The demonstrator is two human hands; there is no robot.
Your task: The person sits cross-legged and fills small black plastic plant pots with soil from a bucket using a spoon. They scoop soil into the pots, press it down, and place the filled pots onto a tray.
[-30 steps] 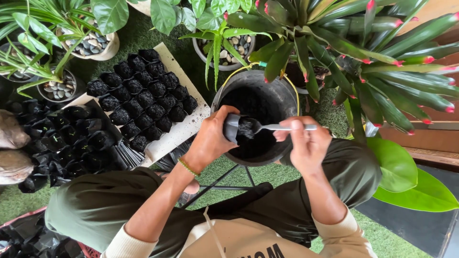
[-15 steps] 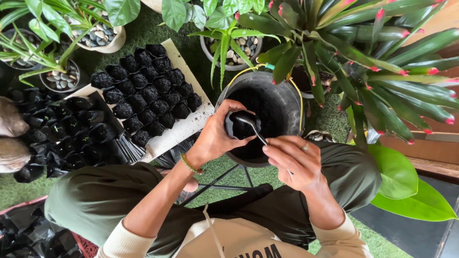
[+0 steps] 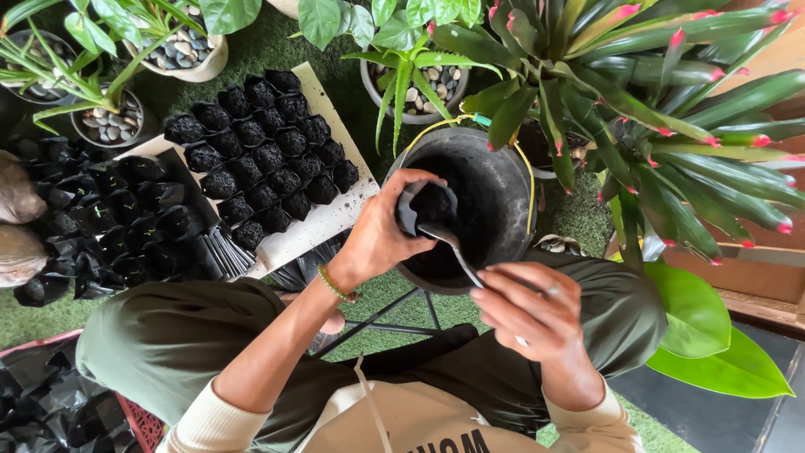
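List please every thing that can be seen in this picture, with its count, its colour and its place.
small bag: one, black, part-filled with dark soil, over the bucket
spoon: one, silver, tip at the small bag
bucket: one, black with a yellow handle, centre, dark soil inside
filled bags: many, black, in rows on a pale board, upper left
more bags: many, black, far left
pebble pots: at least four, white and grey stones, along the top
red-tipped plant: one, green, upper right
artificial grass: green, the ground
bracelet: one, green and gold, left wrist
left hand: holds the small bag
right hand: holds the spoon
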